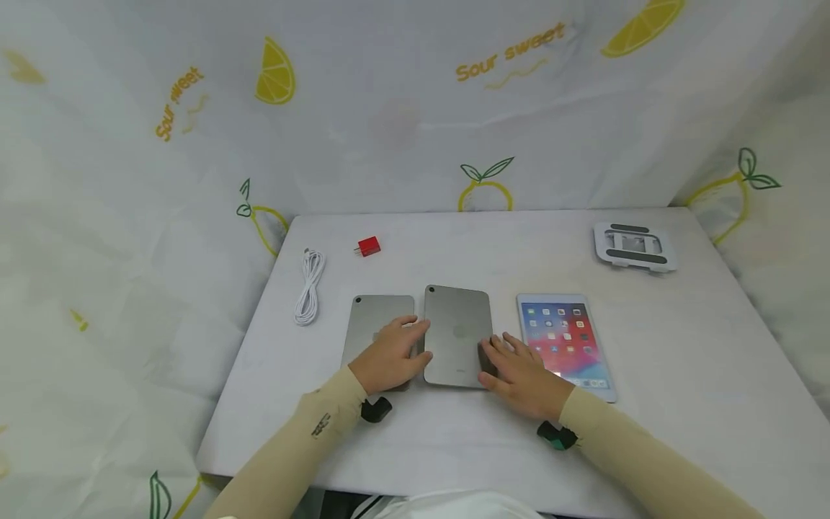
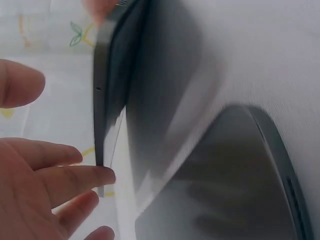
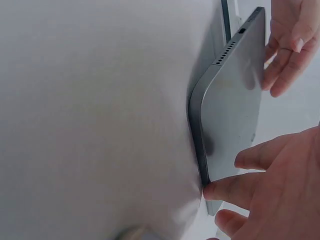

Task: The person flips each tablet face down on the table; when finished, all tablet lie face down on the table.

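A gray tablet (image 1: pixel 457 326) sits between the hands. The left hand (image 1: pixel 392 353) and right hand (image 1: pixel 524 378) are wide open, fingers touching its sides. Another gray tablet (image 1: pixel 371 321) is under the left hand; a white tablet (image 1: pixel 563 333) is just beside the right.

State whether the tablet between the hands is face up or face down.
Face down: in the head view, the tablet has its rear logo and corner camera lens uppermost.
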Demonstrator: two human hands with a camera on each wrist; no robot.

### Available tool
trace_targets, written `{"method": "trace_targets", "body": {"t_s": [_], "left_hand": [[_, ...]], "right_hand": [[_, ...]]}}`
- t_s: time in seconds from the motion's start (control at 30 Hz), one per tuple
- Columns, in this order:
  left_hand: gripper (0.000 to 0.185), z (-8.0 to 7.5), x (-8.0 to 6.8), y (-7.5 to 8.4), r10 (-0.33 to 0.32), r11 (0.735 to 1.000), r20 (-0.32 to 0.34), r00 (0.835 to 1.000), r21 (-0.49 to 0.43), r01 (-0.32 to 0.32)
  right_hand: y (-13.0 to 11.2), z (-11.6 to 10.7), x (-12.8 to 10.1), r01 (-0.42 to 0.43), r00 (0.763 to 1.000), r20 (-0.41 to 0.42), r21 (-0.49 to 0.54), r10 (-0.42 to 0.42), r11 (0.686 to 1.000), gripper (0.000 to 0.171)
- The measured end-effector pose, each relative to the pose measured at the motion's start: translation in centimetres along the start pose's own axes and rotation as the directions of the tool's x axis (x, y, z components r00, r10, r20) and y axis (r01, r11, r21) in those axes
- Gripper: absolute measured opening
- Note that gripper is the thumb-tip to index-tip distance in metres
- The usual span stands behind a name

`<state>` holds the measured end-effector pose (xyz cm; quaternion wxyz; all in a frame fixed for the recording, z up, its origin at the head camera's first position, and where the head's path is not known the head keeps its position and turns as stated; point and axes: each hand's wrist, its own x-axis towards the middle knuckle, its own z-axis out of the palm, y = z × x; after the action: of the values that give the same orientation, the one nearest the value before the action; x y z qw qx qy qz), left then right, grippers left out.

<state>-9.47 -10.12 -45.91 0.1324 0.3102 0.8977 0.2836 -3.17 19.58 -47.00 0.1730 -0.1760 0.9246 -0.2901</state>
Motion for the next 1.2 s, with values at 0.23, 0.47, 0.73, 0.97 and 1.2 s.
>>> {"method": "trace_targets", "body": {"t_s": [0.23,0.47,0.73,0.97,1.2], "left_hand": [[0.071,1.5,1.3,1.2,-0.113,0.993,0.090,0.989,0.045,0.109],[0.069,2.2,1.4,1.5,-0.094,0.974,0.159,0.983,0.217,0.058],[0.073,1.1,1.3,2.9,-0.056,0.970,0.135,0.989,0.244,0.022],[0.074,0.2,1.3,4.0,0.046,0.980,0.124,0.991,0.187,-0.069],[0.074,-0.1,1.6,4.9,0.140,0.962,0.123,0.983,0.217,-0.164]], "right_hand": [[0.7,-0.4,-1.1,-0.013,0.999,-0.041,-0.014,0.013,1.000,0.078],[0.9,0.2,-1.1,-0.015,0.999,-0.048,-0.068,0.012,0.998,0.082],[1.2,-0.7,-1.2,-0.010,0.995,-0.097,-0.163,-0.006,0.986,0.081],[1.4,-2.4,-1.9,-0.025,0.987,-0.158,-0.182,-0.005,0.983,0.079],[2.0,-3.9,-3.1,-0.061,0.984,-0.173,-0.132,0.038,0.989,0.079]]}}
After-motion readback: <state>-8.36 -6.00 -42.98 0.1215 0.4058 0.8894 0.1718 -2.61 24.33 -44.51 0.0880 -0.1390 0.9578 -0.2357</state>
